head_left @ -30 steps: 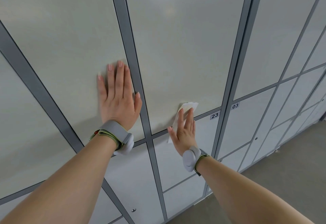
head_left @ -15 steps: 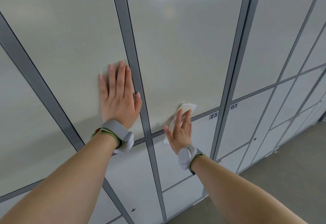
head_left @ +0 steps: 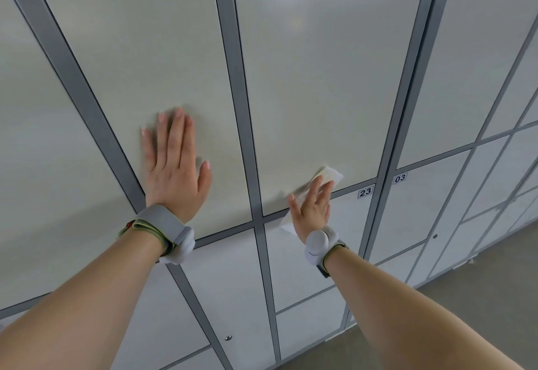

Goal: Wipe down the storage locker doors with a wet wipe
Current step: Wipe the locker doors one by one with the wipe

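Here we are with our right hand flat on the wet wipe, fingers straight and slightly spread, pressing it against the bottom edge of the tall locker door, just left of the 23 label. Our left hand lies well left of that label, beyond the grey upright, palm flat on the neighbouring door, fingers straight and close together, thumb out.
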A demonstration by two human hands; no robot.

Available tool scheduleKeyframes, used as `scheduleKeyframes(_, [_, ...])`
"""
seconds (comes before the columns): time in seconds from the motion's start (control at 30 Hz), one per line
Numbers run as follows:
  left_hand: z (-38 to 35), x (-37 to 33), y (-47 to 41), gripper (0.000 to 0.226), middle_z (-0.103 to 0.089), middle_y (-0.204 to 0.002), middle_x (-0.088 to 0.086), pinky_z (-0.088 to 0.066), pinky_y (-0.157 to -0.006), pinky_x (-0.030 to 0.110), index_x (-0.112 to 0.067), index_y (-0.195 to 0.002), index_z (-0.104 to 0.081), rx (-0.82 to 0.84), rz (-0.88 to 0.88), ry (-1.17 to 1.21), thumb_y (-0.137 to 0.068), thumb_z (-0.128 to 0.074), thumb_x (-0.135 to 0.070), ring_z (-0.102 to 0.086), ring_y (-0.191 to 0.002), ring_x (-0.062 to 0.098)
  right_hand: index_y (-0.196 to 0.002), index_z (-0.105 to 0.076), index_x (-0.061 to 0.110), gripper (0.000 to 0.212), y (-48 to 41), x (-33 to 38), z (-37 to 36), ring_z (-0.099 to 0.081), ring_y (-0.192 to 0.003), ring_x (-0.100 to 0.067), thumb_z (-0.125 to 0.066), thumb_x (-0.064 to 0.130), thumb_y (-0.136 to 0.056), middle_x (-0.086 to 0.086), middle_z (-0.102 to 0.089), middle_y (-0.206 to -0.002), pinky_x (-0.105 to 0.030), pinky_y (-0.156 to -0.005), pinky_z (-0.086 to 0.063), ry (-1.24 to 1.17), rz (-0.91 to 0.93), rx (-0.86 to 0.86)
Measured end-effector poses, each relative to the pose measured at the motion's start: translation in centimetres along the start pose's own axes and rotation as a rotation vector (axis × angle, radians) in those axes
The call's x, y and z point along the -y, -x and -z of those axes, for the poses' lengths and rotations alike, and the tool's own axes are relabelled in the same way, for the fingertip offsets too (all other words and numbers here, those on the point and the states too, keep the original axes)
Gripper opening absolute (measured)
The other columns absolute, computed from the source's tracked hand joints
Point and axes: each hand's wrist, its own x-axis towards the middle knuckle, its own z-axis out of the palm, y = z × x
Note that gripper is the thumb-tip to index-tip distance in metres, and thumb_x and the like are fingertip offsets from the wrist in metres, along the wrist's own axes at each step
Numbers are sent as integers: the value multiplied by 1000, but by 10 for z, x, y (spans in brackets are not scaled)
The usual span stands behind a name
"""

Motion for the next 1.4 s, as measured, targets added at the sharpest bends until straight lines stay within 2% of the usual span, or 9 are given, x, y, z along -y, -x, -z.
scheduleKeyframes(0.13, [-6,5,3,65,-25,-150,24,4,-118,46,4,-145,-20,-3,-13,-44,-89,-42,-22,-7,-140,37,-143,23,19,94,23,10,-22,25,-142,-24,-24,71,-79,-15,31,-151,-37,-116,4,11,87,105])
scheduleKeyframes(0.3, [-12,7,5,67,-27,-149,24,6,-117,45,4,-145,-20,-22,-12,-85,-89,-44,-23,-6,-140,37,-138,26,30,89,25,-8,-15,20,-143,-18,-5,79,-70,1,32,-149,-38,-116,6,68,188,103])
scheduleKeyframes(0.47, [-13,7,5,66,-25,-150,22,7,-117,44,3,-146,-20,-39,-14,-89,-90,-43,-24,8,-146,26,-140,15,33,77,7,-10,-7,10,-146,-22,-18,69,-80,-9,20,-156,-41,-117,0,13,79,1])
scheduleKeyframes(0.67, [-14,7,6,66,-23,-150,18,5,-118,44,3,-145,-22,-73,-13,-71,-89,-45,-22,13,-145,18,-139,25,24,90,29,5,-29,24,-142,-22,-24,69,-79,-8,32,-151,-40,-117,4,43,90,81])
scheduleKeyframes(0.83, [-12,7,5,65,-20,-150,15,6,-118,42,4,-144,-24,-85,-14,-57,-88,-45,-22,13,-145,17,-134,31,30,88,48,12,-42,30,-137,-12,-6,77,-69,3,41,-140,-37,-116,8,105,182,154])
scheduleKeyframes(0.93, [-11,7,6,65,-18,-151,14,6,-118,43,4,-144,-24,-77,-19,-57,-88,-45,-22,13,-145,18,-136,27,35,87,46,1,-30,20,-142,-12,-1,84,-70,4,34,-148,-38,-117,6,157,207,168])
scheduleKeyframes(1.13, [-10,7,6,64,-17,-151,14,8,-118,42,4,-144,-25,-69,-27,-61,-89,-43,-23,11,-145,21,-146,18,26,76,26,4,-18,7,-146,-20,-35,48,-97,-7,23,-155,-39,-117,-2,84,-17,90])
scheduleKeyframes(1.3, [-7,8,6,64,-24,-151,17,6,-118,43,4,-144,-25,-55,-47,-27,-88,-42,-22,-9,-141,35,-143,24,22,89,50,18,-40,14,-145,-22,-30,67,-88,-11,29,-152,-42,-117,-2,158,77,170])
scheduleKeyframes(1.4, [0,11,7,65,-22,-152,18,4,-118,43,5,-144,-24,-45,-78,44,-87,-43,-21,-11,-141,36,-137,29,27,91,65,20,-49,24,-141,-13,-11,77,-73,-6,34,-151,-40,-118,4,166,150,219])
